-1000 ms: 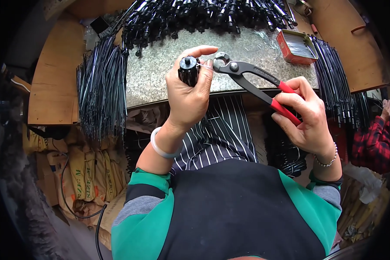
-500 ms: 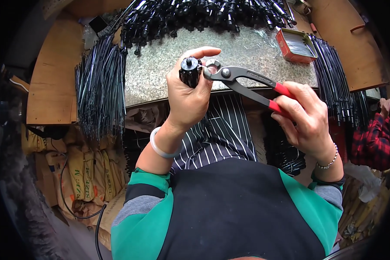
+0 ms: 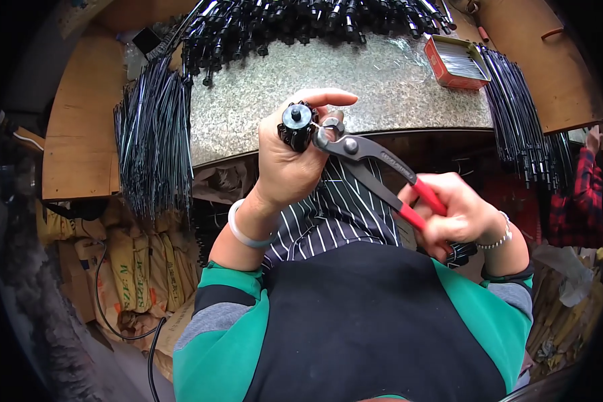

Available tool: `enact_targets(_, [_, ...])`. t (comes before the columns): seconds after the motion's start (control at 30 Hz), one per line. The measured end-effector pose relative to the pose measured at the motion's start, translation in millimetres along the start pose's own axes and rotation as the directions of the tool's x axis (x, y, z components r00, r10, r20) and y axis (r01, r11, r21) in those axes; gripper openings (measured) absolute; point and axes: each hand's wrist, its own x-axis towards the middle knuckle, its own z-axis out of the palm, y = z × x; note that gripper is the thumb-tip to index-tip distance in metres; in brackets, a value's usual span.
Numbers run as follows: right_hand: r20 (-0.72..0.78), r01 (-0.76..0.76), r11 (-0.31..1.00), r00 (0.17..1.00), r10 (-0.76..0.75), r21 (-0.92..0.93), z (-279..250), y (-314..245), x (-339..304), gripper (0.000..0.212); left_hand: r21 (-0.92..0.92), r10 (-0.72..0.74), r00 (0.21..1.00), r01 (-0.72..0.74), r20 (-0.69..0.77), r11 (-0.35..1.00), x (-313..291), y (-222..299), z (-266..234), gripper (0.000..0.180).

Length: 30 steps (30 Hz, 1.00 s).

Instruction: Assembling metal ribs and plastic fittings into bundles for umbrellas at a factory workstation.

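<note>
Holding a tight black bundle [image 3: 295, 132] at the near edge of the speckled grey tabletop [image 3: 241, 117], the left hand [image 3: 285, 167] has its palm and fingers curled around it, while the index finger reaches out in the direction of the tabletop's right side and the thumb is partly hidden behind the tool. The bundle stands with one end up, and this end shows a pale round disc [image 3: 291, 122] with a dark peg in its middle. The right hand [image 3: 459, 211], a little blurred, is in front of the tabletop, toward its right side, and it is closed around the red grips of the pincers [image 3: 395, 166]. The head of the pincers is over the near edge of the tabletop, just beside the bundle, and a thin pale wire [image 3: 315, 126] runs between the two; whether the jaws bite this wire, I cannot tell. On the far part of the tabletop lies a big heap of black rods [image 3: 301, 27]. More thin dark rods [image 3: 154, 137] hang at the tabletop's left side, and others [image 3: 526, 120] at its right side. A red tin [image 3: 459, 82] with thin pale pieces [image 3: 461, 61] inside stands near the tabletop's right corner.
</note>
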Motion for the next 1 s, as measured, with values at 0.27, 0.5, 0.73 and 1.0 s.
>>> enact_targets(0.27, [-0.049,0.28,0.352,0.718,-0.694,-0.893,-12,15,12,0.045,0.024,-0.052,0.998,0.053,-0.019,0.998,-2,-2,0,0.018])
enact_targets(0.5, [-0.174,0.168,0.624,0.876,-0.449,-0.763,-3,11,14,0.074,-0.03,-0.01,0.998,0.011,0.054,0.999,-2,-8,-2,0.019])
enact_targets(0.73, [-0.008,0.255,0.554,0.904,-0.427,-0.792,-16,9,14,0.057,0.01,-0.137,0.991,0.137,-0.002,0.991,-1,0,5,0.018])
enact_targets(1.0, [-0.168,0.099,0.5,0.871,-0.462,-0.86,-25,-5,-3,0.025,0.103,-0.018,0.999,0.013,0.048,0.995,2,-3,6,0.019])
